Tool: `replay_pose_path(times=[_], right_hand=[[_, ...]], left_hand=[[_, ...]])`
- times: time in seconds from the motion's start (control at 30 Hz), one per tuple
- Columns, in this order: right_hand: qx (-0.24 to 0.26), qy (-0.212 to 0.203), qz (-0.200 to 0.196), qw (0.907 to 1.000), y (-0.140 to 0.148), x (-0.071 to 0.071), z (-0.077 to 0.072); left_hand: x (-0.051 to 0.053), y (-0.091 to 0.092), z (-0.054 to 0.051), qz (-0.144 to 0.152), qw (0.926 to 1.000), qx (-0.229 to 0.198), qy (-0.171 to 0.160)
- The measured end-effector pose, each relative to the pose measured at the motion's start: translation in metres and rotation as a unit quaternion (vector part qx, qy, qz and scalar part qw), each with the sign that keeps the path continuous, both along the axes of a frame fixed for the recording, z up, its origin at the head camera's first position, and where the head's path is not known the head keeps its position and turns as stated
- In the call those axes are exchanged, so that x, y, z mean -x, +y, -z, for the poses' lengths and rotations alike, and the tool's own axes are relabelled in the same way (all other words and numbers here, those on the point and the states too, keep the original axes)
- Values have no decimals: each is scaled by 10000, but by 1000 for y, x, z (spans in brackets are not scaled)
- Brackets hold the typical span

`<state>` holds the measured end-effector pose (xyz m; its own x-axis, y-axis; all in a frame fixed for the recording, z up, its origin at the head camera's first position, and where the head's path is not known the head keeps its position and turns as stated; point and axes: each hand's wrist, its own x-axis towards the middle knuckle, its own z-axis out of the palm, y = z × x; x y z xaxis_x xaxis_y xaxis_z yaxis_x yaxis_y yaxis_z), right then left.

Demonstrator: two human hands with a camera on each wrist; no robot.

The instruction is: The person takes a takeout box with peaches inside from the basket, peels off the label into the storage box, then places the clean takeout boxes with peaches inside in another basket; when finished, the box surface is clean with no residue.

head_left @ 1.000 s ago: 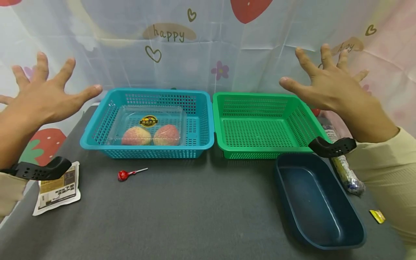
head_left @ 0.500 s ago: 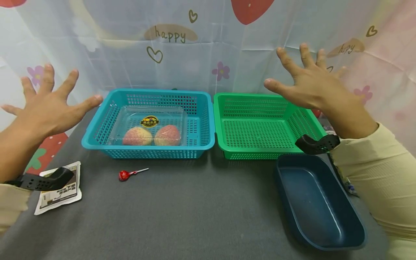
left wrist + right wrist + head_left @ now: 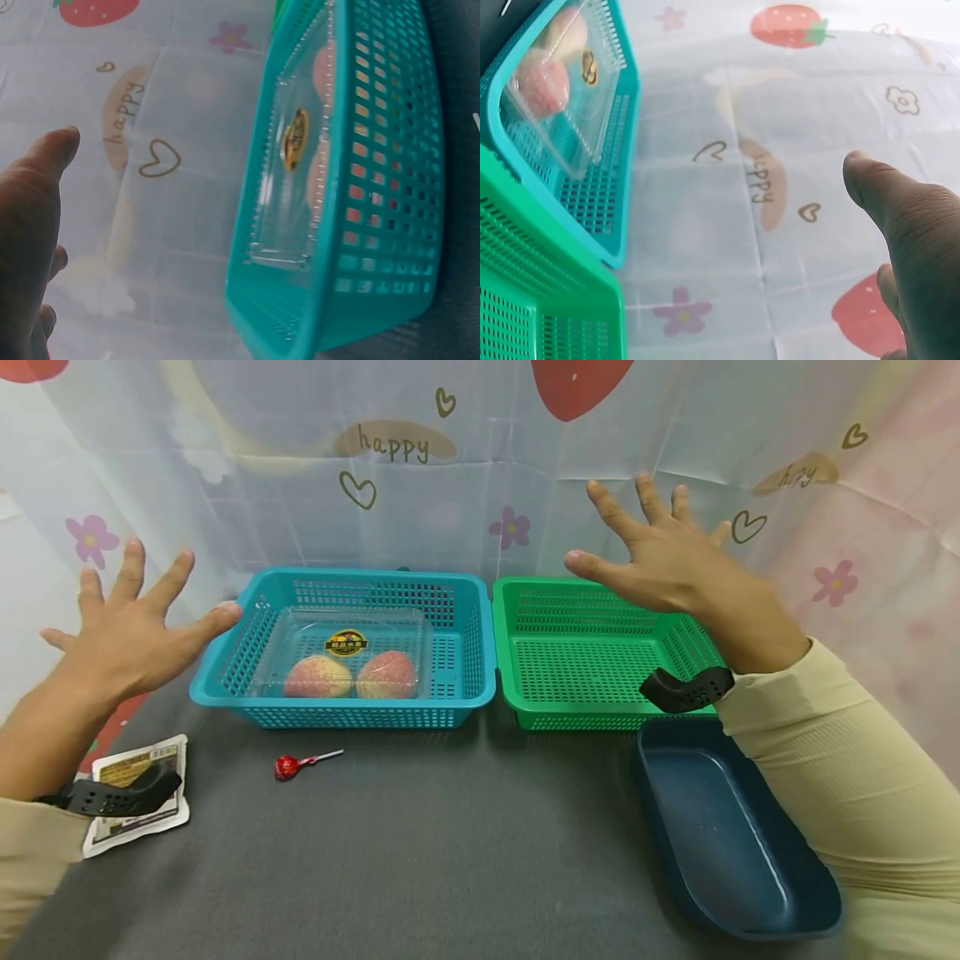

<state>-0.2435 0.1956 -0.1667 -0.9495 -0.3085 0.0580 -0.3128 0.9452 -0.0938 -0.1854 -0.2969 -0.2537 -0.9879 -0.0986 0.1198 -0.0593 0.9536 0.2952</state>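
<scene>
**Right hand (image 3: 667, 560) shifted inward, left hand (image 3: 131, 639) lowered since the earlier frames**

Head view. Both my hands hang in the air, fingers spread wide, grasping nothing. To the right of my left hand stands a sky-blue, rectangular, perforated plastic basket (image 3: 360, 717); it contains a clear, lidded plastic box (image 3: 393, 631) with two round, pink-and-yellow peaches (image 3: 317, 677). Beyond it, a bright green perforated plastic basket (image 3: 585, 720) stands below my right hand in the picture. I judge the clear box light, thin-walled and rather slippery, liable to flex under a pinch, and the fruit easily bruised; low on its two short ends seems the safest hold. Each basket should be light and fairly stiff, best taken by opposite rims.

Left wrist view. Part of my left hand shows at the left edge, apart from the blue basket; pale printed cloth (image 3: 202, 225) fills the gap.

Right wrist view. Part of my right hand lies at lower right, well apart from both baskets, which stand side by side at left.
</scene>
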Motion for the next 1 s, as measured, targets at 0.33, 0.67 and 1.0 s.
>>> replay_pose_path(times=[0.33,0.67,1.0], right_hand=[[62,-157,-189,9997,-19,7,6],[253,-229,-365,9987,-32,11,11],[390,-359,-514,9973,-50,14,17]], left_hand=[[-3,-7,27,144,9998,-149,22],[-7,-13,46,466,9984,-305,1],[-9,-18,67,666,9969,-414,76]])
